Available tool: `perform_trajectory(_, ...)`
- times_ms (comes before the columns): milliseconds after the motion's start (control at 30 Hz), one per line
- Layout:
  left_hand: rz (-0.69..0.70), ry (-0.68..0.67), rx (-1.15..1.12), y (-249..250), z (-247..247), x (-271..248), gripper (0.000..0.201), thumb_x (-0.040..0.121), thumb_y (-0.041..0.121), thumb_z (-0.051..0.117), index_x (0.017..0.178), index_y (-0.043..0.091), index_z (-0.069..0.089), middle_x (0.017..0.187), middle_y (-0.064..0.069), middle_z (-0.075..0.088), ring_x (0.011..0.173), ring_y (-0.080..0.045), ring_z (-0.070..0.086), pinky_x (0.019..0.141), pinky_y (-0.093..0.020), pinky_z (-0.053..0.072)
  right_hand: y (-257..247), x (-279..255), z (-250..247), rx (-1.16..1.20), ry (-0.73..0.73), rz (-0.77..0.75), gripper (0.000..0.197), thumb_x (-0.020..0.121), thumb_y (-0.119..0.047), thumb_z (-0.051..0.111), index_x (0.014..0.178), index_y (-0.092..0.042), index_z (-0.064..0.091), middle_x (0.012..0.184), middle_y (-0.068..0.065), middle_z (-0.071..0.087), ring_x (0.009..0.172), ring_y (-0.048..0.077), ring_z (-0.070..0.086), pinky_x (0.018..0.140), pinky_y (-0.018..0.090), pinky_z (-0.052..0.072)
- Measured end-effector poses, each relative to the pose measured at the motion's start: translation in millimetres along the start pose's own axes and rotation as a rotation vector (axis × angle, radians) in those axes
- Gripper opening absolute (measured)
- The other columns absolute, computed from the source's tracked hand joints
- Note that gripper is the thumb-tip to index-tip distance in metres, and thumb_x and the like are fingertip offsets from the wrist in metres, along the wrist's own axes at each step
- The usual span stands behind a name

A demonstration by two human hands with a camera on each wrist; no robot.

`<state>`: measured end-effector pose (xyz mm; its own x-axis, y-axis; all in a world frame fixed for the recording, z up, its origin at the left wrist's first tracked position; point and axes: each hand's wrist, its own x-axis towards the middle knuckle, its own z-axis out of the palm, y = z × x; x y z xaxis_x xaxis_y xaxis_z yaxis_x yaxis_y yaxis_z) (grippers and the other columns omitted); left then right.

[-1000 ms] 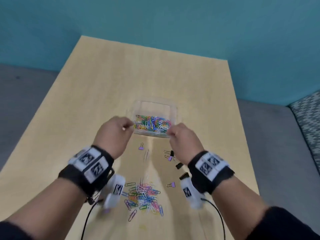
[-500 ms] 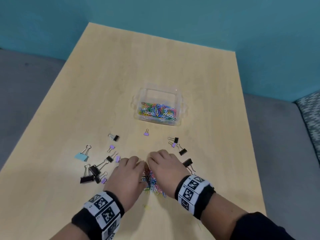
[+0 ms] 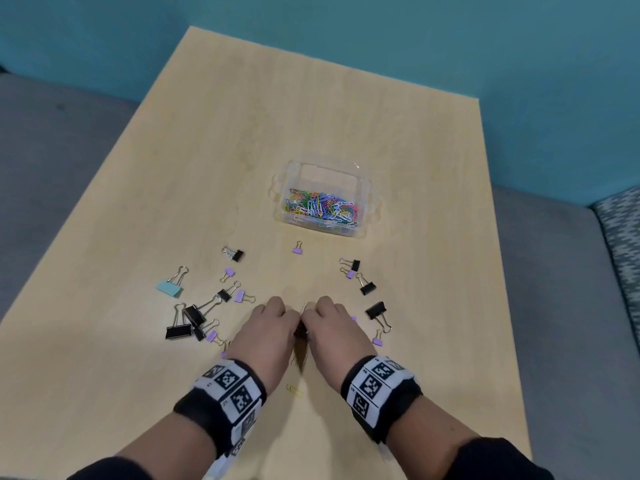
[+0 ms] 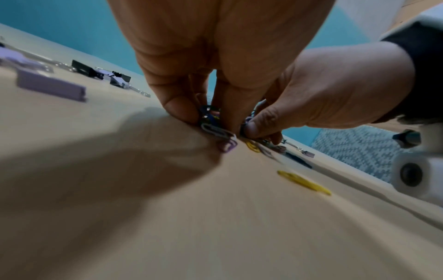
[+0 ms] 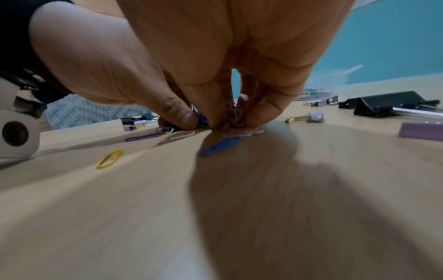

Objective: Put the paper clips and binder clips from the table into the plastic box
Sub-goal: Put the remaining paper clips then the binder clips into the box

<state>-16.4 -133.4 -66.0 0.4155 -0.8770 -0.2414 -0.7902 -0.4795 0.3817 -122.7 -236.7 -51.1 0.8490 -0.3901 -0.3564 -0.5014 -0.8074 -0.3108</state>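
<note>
Both hands meet knuckle to knuckle near the front of the table (image 3: 138,188), fingers curled down, apparently to rake the loose paper clips (image 4: 217,130) into one bunch that can be lifted at once. The left hand (image 3: 266,336) pinches a dark tangle of clips between thumb and fingers against the wood; the right hand (image 3: 334,336) does the same from the other side, its fingertips closed on several clips. A few escape the bunch: a yellow clip (image 3: 293,390) lies just behind the wrists and a blue clip (image 5: 220,146) sits below the right fingers.

The clips are thin coated wire loops in many colours (slippery, probably easy to drop). The plastic box (image 3: 363,188) stands further back, clear-walled, lidless, already holding a bright heap. Black, lilac and pale-blue binder clips (image 3: 375,310) lie scattered on both sides of the hands, outside the box.
</note>
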Motion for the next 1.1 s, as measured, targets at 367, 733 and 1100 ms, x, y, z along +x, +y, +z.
perform_trajectory(367, -0.149, -0.052, -0.136, 0.6, -19.4, 6.0, 0.009, 0.088, 0.021, 0.058, 0.081, 0.016, 0.056, 0.078, 0.004, 0.042, 0.062, -0.019, 0.046, 0.053, -0.030, 0.036, 10.6, -1.1, -7.5, 0.129, 0.041, 0.068, 0.011, 0.085, -0.004, 0.058, 0.088, -0.012, 0.052, 0.087, 0.000, 0.040, 0.063, 0.020, 0.035, 0.056, 0.031, 0.026)
perform_trajectory(733, -0.102, -0.054, -0.368, -1.3, -97.2, 59.2, 0.004, 0.079, 0.021, 0.071, 0.080, 0.019, 0.067, 0.069, 0.005, 0.058, 0.063, -0.015, 0.054, 0.062, -0.028, 0.042, 36.4, 36.0, -83.6, 0.703, 0.054, 0.214, 0.014, 0.083, -0.014, 0.065, 0.074, -0.024, 0.062, 0.065, -0.002, 0.060, 0.049, 0.014, 0.051, 0.048, 0.026, 0.042)
perform_trajectory(1100, -0.219, 0.101, -0.622, 6.8, -128.2, 182.4, 0.010, 0.078, 0.015, 0.071, 0.084, 0.019, 0.064, 0.072, -0.003, 0.064, 0.067, -0.027, 0.067, 0.071, -0.036, 0.056, 64.7, 126.7, -147.0, 0.778, 0.256, 0.353, 0.008, 0.084, -0.015, 0.068, 0.082, -0.017, 0.060, 0.068, 0.004, 0.060, 0.054, 0.020, 0.061, 0.057, 0.034, 0.054)
